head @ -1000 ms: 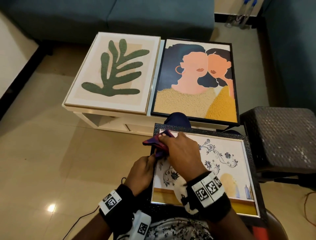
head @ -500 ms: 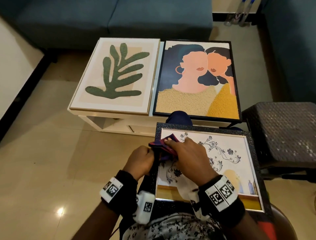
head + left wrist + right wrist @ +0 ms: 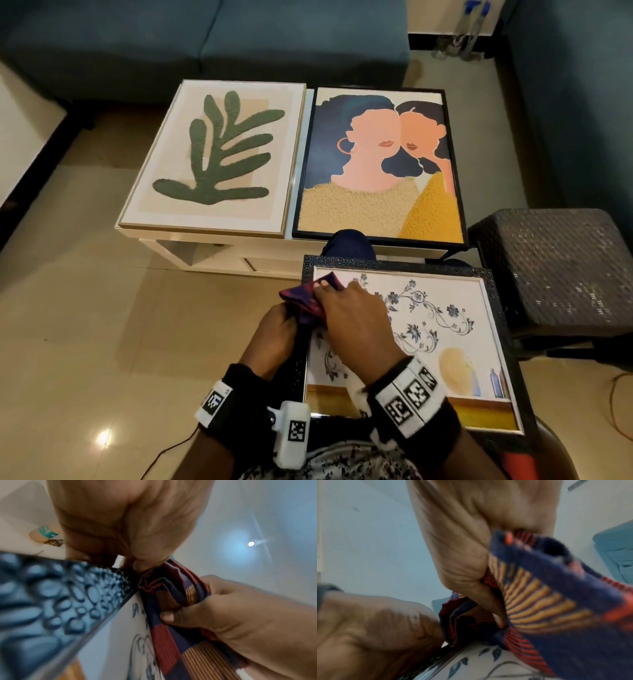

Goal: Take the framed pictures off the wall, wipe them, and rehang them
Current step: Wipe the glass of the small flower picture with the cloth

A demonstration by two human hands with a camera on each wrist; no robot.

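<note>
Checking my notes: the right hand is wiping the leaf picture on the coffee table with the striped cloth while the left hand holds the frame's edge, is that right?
Not quite. The head view shows the right hand pressing the striped cloth on the floral picture on the person's lap, not the leaf picture. The left hand does hold that frame's left edge.

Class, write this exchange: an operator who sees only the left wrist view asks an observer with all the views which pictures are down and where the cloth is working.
Operator: Is this the only picture down?
Observer: No. A leaf print and a two-faces portrait lie side by side on the white table.
Operator: Where on the floral picture is the cloth?
Observer: The cloth is at the far left corner of the floral picture, under the right hand.
</note>
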